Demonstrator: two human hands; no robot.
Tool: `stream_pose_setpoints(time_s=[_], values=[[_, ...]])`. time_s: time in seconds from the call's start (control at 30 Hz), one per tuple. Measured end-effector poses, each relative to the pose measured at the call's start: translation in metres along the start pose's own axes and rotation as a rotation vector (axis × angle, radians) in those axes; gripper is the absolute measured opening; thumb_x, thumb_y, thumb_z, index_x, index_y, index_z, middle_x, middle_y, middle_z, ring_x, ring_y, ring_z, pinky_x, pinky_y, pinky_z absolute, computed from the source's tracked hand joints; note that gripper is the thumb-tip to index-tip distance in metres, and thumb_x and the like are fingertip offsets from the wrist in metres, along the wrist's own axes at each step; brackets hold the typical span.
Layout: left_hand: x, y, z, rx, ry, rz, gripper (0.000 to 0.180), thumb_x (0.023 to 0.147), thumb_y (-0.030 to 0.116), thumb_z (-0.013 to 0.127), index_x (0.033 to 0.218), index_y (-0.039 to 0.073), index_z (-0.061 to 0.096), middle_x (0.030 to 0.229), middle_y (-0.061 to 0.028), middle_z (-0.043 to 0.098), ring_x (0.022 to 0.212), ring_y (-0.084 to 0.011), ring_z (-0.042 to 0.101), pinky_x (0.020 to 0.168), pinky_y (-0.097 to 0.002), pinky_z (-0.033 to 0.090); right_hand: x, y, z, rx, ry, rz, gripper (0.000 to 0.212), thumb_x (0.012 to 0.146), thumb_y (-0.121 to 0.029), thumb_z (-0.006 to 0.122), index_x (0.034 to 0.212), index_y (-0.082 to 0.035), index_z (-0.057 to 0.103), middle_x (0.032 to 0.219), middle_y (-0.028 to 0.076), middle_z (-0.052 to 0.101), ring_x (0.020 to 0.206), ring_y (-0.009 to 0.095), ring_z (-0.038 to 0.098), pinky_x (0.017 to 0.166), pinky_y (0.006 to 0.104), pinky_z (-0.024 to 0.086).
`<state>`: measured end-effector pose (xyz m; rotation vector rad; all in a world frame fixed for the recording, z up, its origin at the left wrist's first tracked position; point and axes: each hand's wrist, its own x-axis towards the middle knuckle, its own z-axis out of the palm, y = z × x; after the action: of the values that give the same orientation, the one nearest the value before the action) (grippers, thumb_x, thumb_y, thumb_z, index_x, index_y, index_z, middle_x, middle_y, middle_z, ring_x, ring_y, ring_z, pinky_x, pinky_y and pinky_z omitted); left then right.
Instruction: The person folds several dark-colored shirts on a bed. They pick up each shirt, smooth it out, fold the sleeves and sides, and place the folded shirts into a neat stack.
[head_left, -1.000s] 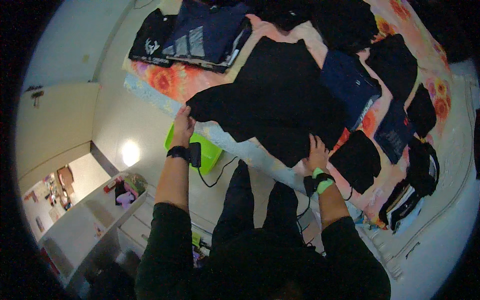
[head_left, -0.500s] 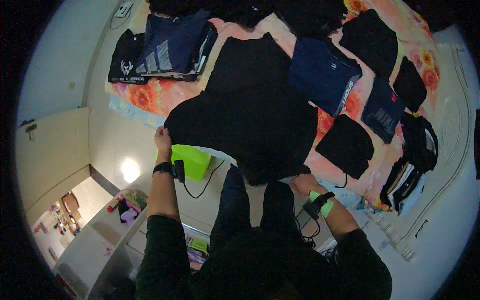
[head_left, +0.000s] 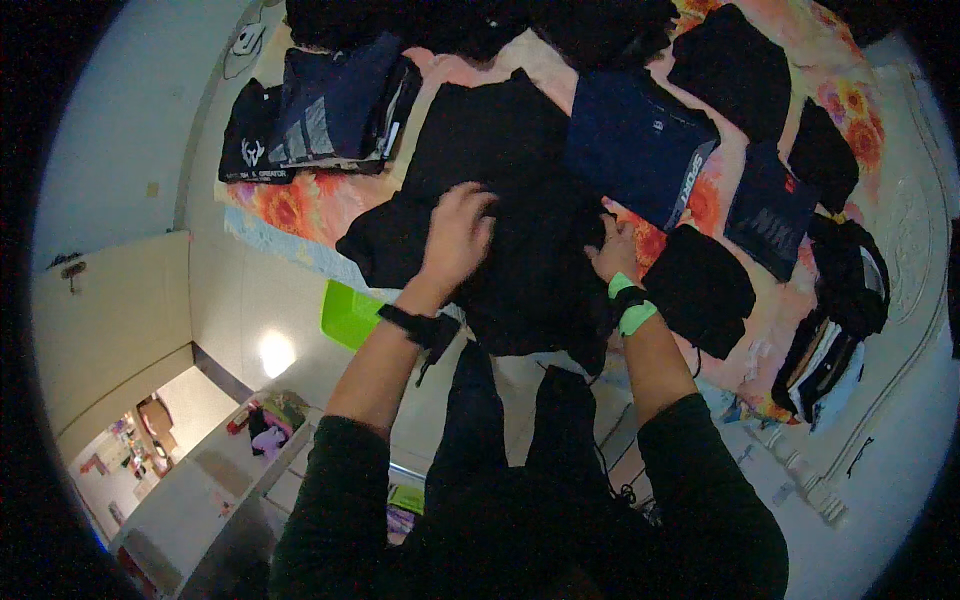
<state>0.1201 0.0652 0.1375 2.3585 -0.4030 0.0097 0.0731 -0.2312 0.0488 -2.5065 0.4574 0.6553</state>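
A black garment (head_left: 500, 300), apparently a top, lies spread on the bed with its lower end hanging over the near edge. One sleeve-like part sticks out to the left. My left hand (head_left: 460, 238) is above the garment's left middle, its fingers apart and slightly blurred; whether they touch the cloth is hard to tell. At the garment's right edge is my right hand (head_left: 613, 250), with thumb and fingers spread and the fingertips by the cloth. Just right of that hand lie a folded black garment (head_left: 697, 290) and a folded navy shirt (head_left: 635, 140).
A stack of folded dark clothes (head_left: 340, 110) sits at the bed's far left. More folded clothes (head_left: 740, 75) line the right side of the flowered bedsheet (head_left: 310, 200). A green box (head_left: 347, 313) stands on the floor, left of my legs. A white cabinet (head_left: 215, 480) is at lower left.
Both hands have let go of the garment's near corners and moved up over it, the left one inward to the right. The garment's right side now lies narrower.
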Motion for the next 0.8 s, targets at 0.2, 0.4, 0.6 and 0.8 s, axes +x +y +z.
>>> stream_pose_setpoints(time_s=[0.2, 0.4, 0.6, 0.8], values=[[0.053, 0.054, 0.063, 0.012, -0.349, 0.407, 0.032, 0.079, 0.007, 0.069, 0.111, 0.007, 0.065, 0.119, -0.0154, 0.062, 0.112, -0.0353, 0.059, 0.092, -0.0453, 0.050, 0.023, -0.016, 0.003, -0.361, 0.064, -0.224, 0.066, 0.080, -0.029, 0.078, 0.138, -0.010, 0.052, 0.151, 0.008, 0.043, 0.141, 0.030, 0.037, 0.108, 0.0591, 0.032], [0.041, 0.057, 0.063, 0.098, -0.390, 0.475, 0.046, 0.080, 0.010, 0.066, 0.126, 0.012, 0.061, 0.133, -0.0106, 0.058, 0.131, -0.0309, 0.048, 0.106, -0.0495, 0.035, -0.013, -0.038, -0.010, 0.086, -0.003, -0.601, 0.030, 0.081, -0.013, 0.068, 0.109, -0.002, 0.065, 0.107, 0.023, 0.067, 0.108, 0.043, 0.059, 0.102, 0.0494, 0.040], [-0.023, 0.098, -0.049, -0.037, -0.955, 0.581, 0.025, 0.082, 0.034, 0.067, 0.090, 0.010, 0.070, 0.083, -0.0116, 0.067, 0.095, -0.0304, 0.064, 0.112, -0.0590, 0.023, -0.174, -0.065, -0.108, -0.034, -0.291, -0.978, 0.022, 0.081, -0.009, 0.062, 0.103, -0.013, 0.061, 0.081, 0.008, 0.067, 0.082, 0.028, 0.066, 0.097, 0.0428, 0.039], [-0.108, 0.175, -0.155, 0.059, -0.887, 0.793, 0.029, 0.086, 0.038, 0.065, 0.071, 0.012, 0.067, 0.073, -0.0005, 0.065, 0.088, -0.0220, 0.055, 0.080, -0.0380, 0.037, -0.285, -0.105, -0.192, -0.575, -0.549, -1.205, 0.024, 0.088, -0.018, 0.061, 0.112, -0.018, 0.065, 0.079, 0.002, 0.065, 0.082, 0.020, 0.066, 0.095, 0.0414, 0.039]])
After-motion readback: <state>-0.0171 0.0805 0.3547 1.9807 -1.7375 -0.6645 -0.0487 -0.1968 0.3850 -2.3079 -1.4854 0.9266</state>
